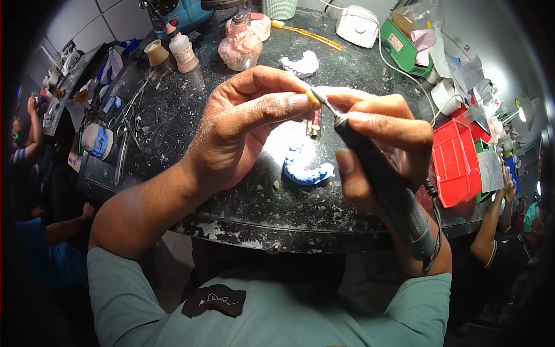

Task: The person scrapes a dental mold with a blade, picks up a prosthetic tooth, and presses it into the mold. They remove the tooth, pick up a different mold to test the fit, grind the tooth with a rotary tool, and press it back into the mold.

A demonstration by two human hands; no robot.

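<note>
My left hand [245,118], dusted with pale powder, pinches a small yellowish piece [314,97] between thumb and fingertips. Wrapped round a black rotary handpiece [384,179] is my right hand [387,130]; the grey tip of the tool meets the small piece. Below the hands a blue dental model [306,172] lies on the black speckled table [243,209]. A tiny tooth-like piece [276,185] rests left of it. Just under the fingertips is a narrow red strip [313,126] with small pale pieces, partly hidden. A white dental model [300,64] lies beyond the hands.
Back left stand a pink-capped bottle [183,52] and a beige cup [156,53]. A pinkish plaster-covered object [240,49] is behind my left hand. At right are a red tray [457,162], a green bin [404,49] and a white device [358,26]. People sit at both sides.
</note>
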